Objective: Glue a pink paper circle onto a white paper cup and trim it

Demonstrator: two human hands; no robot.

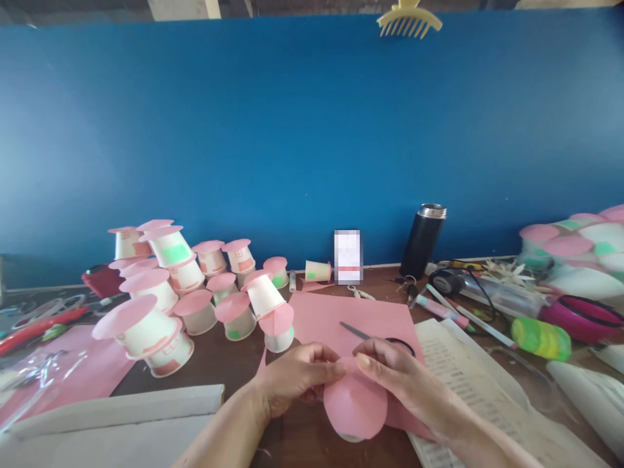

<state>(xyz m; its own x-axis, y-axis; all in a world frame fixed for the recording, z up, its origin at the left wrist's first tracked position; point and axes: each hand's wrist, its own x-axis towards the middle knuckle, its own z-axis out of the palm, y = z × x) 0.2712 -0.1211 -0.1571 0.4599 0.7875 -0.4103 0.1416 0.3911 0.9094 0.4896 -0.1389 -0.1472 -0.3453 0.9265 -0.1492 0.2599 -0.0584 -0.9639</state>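
Left hand and right hand pinch the far edge of a shallow pink paper cone between thumbs and curled fingers.
The cone is between the two hands, above a dark brown tabletop, a pale rim peeping from under its near edge. Just beyond the hands, scissors with a grey blade and black handles lie on a flat pink paper sheet; leftward stand white paper cups with round pink tops, some stacked.
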